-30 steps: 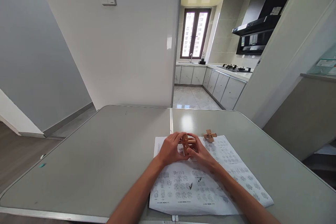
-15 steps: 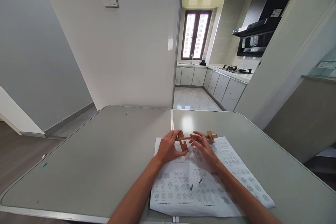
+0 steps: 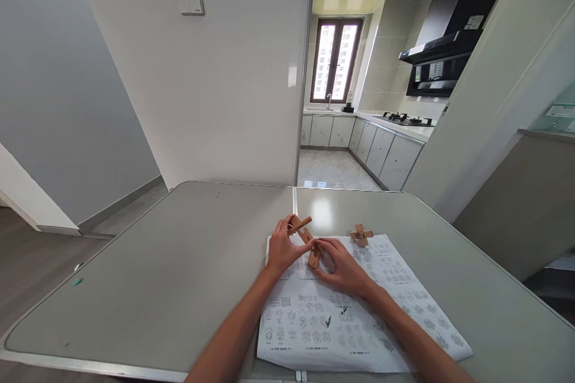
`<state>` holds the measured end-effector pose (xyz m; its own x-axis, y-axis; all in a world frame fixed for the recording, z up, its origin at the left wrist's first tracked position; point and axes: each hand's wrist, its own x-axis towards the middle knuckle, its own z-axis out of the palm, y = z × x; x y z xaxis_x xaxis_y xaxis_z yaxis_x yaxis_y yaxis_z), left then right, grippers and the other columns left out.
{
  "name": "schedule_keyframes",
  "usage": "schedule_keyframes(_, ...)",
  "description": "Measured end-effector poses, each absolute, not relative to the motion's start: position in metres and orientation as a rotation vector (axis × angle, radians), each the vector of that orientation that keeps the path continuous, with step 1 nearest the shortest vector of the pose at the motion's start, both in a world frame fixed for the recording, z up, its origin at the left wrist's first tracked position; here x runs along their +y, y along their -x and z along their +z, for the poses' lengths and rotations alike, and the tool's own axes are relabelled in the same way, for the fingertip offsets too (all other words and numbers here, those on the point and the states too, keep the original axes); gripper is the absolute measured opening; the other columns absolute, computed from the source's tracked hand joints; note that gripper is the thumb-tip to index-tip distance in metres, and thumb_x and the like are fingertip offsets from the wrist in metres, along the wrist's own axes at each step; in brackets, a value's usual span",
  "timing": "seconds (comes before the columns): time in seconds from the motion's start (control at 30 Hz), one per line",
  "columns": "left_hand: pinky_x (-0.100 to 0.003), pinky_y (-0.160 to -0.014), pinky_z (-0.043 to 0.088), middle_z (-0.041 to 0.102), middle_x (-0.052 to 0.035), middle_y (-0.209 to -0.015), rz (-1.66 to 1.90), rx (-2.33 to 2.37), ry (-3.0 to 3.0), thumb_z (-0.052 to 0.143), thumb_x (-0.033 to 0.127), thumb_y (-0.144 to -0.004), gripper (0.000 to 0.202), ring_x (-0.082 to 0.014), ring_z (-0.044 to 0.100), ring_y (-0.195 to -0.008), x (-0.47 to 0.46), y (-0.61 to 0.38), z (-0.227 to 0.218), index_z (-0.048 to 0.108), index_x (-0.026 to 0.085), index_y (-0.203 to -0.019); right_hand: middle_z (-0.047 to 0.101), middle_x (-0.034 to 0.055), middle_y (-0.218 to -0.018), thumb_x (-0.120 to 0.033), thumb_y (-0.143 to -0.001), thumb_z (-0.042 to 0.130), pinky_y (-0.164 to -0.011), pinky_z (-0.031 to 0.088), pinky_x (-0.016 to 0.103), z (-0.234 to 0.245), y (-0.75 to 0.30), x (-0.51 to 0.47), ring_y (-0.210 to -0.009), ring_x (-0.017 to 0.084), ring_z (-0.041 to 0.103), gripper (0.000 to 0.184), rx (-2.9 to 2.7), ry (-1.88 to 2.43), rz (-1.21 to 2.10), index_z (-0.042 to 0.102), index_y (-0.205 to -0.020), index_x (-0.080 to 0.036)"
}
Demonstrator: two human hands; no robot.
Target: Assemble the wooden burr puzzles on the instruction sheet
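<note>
My left hand [image 3: 286, 249] is closed around notched wooden puzzle pieces [image 3: 307, 237], one crossing the other at an angle near its fingertips. The lower end of the longer piece sits between the thumb and fingers of my right hand [image 3: 342, 267]. Both hands meet just above a printed paper sheet [image 3: 309, 305] covered in small line diagrams, with a few handwritten check marks. To the right, a cross-shaped group of joined wooden pieces [image 3: 360, 234] rests at the sheet's far edge. My fingers hide part of the held pieces.
The grey table [image 3: 148, 281] has a seam down its middle, running under the paper. A small teal object [image 3: 78, 281] lies near its left edge. Beyond the table stand a white wall [image 3: 233, 84] and a kitchen doorway.
The held wooden pieces have tilted, and the thin one now points up to the right. My right hand has moved left and down, away from the cross-shaped group, onto the longer piece.
</note>
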<state>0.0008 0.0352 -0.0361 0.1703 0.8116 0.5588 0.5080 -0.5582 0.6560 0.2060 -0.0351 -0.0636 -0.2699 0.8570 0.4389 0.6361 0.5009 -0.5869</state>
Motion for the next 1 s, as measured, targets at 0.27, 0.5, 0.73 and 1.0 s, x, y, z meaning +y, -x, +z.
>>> schedule_keyframes(0.27, -0.037, -0.080, 0.057, 0.066, -0.0069, -0.125, 1.238, 1.150, -2.217, 0.088, 0.047, -0.070, 0.080, -0.0259, 0.069, -0.101, 0.030, -0.002, -0.034, 0.050, 0.027, -0.137, 0.060, 0.0108, -0.139, -0.029, -0.081, 0.074, -0.109, 0.048, 0.053, -0.062, -0.203, -0.036, -0.132, 0.035, 0.051, 0.047, -2.085, 1.211, 0.304, 0.065, -0.127, -0.028)
schedule_keyframes(0.5, -0.037, -0.080, 0.058, 0.065, -0.0075, -0.126, 1.179, 1.071, -2.256, 0.090, 0.047, -0.067, 0.084, -0.0270, 0.069, -0.103, 0.029, 0.000, -0.034, 0.049, 0.028, -0.138, 0.061, 0.0114, -0.139, -0.036, -0.087, 0.072, -0.110, 0.048, 0.053, -0.060, -0.207, -0.033, -0.133, 0.034, 0.052, 0.044, -2.024, 1.205, 0.400, 0.065, -0.130, -0.028)
schedule_keyframes(0.73, -0.036, -0.078, 0.058, 0.067, -0.0060, -0.117, 1.107, 1.011, -2.280, 0.087, 0.051, -0.068, 0.079, -0.0248, 0.069, -0.094, 0.025, -0.001, -0.032, 0.052, 0.028, -0.135, 0.069, 0.0104, -0.128, -0.051, -0.098, 0.059, -0.098, 0.056, 0.047, -0.055, -0.210, -0.032, -0.115, 0.029, 0.067, 0.052, -1.645, 1.194, 0.542, 0.052, -0.144, -0.028)
schedule_keyframes(1.0, -0.036, -0.081, 0.058, 0.069, -0.0067, -0.118, 0.972, 0.842, -2.280, 0.089, 0.048, -0.063, 0.083, -0.0266, 0.069, -0.099, 0.020, -0.002, -0.029, 0.055, 0.027, -0.135, 0.074, 0.0059, -0.088, -0.061, -0.099, 0.053, -0.071, 0.055, 0.033, -0.054, -0.210, -0.031, -0.080, 0.024, 0.070, 0.045, -1.516, 1.194, 0.772, 0.070, -0.116, -0.022)
